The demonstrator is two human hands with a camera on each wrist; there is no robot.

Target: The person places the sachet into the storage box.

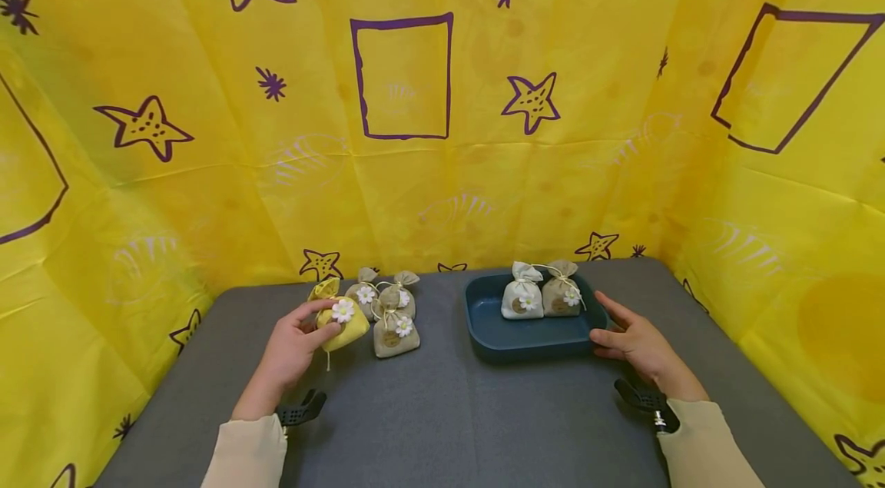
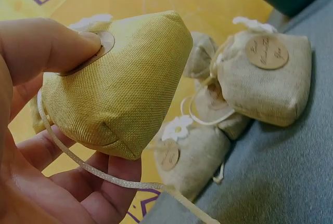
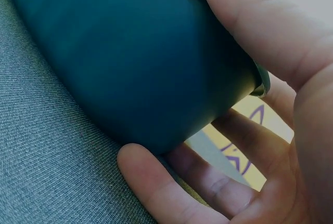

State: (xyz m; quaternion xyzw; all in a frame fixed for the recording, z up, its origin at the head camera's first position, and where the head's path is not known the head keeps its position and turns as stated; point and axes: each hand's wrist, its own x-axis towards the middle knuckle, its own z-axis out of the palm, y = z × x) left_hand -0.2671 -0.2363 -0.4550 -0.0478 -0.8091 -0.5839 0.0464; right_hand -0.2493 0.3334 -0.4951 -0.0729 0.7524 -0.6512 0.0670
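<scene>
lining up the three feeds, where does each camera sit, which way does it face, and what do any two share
Head: worn on the head, faces forward and down over the grey table; both forearms, left hand and right hand show.
Left wrist: at the left wrist, looks past the left hand's fingers gripping the yellow sachet, beige sachets behind.
Right wrist: at the right wrist, looks close along the dark blue tray, which the right hand grips.
Shared: head and left wrist both show the yellow sachet; head and right wrist both show the tray.
</scene>
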